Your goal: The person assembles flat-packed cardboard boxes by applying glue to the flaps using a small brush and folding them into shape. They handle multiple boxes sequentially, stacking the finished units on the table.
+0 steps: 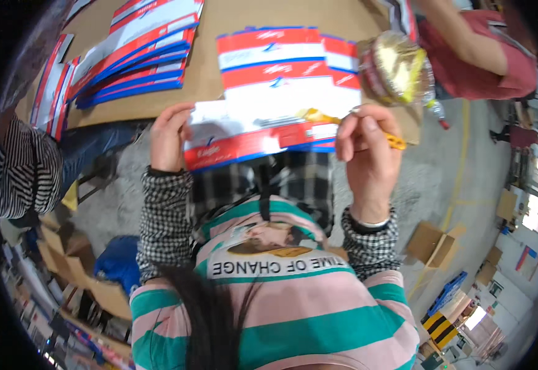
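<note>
My left hand (171, 137) is closed on the left edge of a flat red, white and blue cardboard sleeve (210, 132), thumb against its edge. In my right hand (372, 148) is a paintbrush (318, 116), its yellow handle poking out past my fingers on the right. Its pale bristle end lies over the sleeve, pointing left. Just beyond, more of these printed sleeves (275, 61) lie overlapped in a row on the table. My right fingers hide the middle of the brush handle.
A fanned stack of sleeves (136, 55) lies on the brown table (219, 15) at the far left. A round, gold-toned bundle in clear film (398, 65) sits at the right edge. A person in a red shirt (478, 55) works there; a striped sleeve (31, 166) shows left. Open cartons (432, 243) stand behind.
</note>
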The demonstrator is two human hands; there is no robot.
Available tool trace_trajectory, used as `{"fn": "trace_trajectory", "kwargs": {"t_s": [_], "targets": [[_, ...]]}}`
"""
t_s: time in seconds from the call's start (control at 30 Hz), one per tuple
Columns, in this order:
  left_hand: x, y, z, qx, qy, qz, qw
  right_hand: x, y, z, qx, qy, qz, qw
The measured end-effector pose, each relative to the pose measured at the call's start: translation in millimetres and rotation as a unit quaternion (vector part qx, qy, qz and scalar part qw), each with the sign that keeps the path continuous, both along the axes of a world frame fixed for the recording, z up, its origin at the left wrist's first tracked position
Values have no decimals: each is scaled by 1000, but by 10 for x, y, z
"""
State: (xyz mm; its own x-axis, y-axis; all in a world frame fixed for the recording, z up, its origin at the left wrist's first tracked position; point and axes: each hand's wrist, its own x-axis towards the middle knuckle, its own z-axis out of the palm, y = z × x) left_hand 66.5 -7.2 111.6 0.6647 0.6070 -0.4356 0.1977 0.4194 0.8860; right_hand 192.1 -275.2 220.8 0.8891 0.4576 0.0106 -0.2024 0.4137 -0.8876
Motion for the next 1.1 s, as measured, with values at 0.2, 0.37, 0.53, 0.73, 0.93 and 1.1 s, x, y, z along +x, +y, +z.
{"fn": "trace_trajectory", "kwargs": {"t_s": [0.2,0.37,0.53,0.73,0.93,1.1], "targets": [[253,-577,1147,161,-114,-121,973,-148,-21,152,-7,7,55,998],[377,-1030,1591,297,-234,-278,883,-283,-87,327,-134,-58,113,983],[300,-1100,1564,213,-190,-261,922,-323,-87,381,-115,-110,162,974],[278,-1080,1545,46,-126,-304,943,-383,-107,303,-137,-126,144,972],[244,-1007,1391,-58,-180,-298,936,-360,-118,337,-165,-154,154,962],[267,-983,1336,22,-108,-296,949,-337,-113,295,-211,-161,166,950]]}}
